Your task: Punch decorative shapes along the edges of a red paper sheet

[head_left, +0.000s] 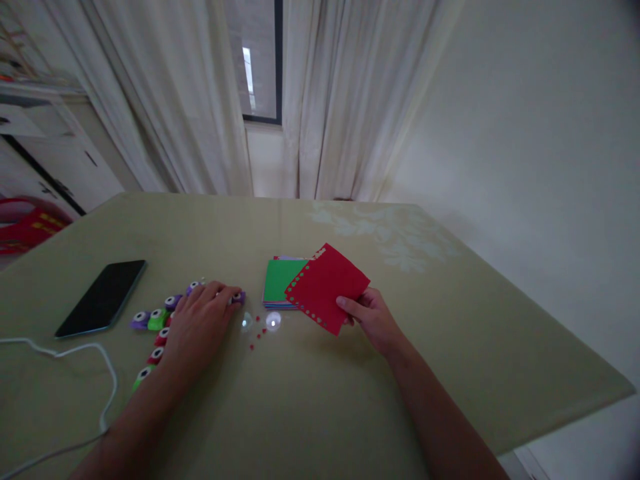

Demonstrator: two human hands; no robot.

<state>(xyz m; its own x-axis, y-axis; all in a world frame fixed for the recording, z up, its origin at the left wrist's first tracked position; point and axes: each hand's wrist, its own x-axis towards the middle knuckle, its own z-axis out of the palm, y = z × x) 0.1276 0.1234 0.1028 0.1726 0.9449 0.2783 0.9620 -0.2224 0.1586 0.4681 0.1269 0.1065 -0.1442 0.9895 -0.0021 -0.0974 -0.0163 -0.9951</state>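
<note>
My right hand (pixel 373 321) pinches a square sheet of red paper (pixel 330 287) at its right corner, thumb on top. Small punched holes run along two of its edges. The sheet is tilted above the table and partly covers a stack of coloured paper (pixel 283 280) with green on top. My left hand (pixel 203 317) reaches over a group of small craft punches, its fingers closed round a purple craft punch (pixel 239 298) mostly hidden by them. Beside that hand lie a green punch (pixel 157 319), another purple punch (pixel 141 320) and several red ones.
Small red paper bits (pixel 259 335) lie on the table (pixel 310 407) between my hands, near bright round light reflections. A black tablet (pixel 103 298) rests at the left, with a white cable (pixel 111 370) in front of it. Curtains and a wall stand behind.
</note>
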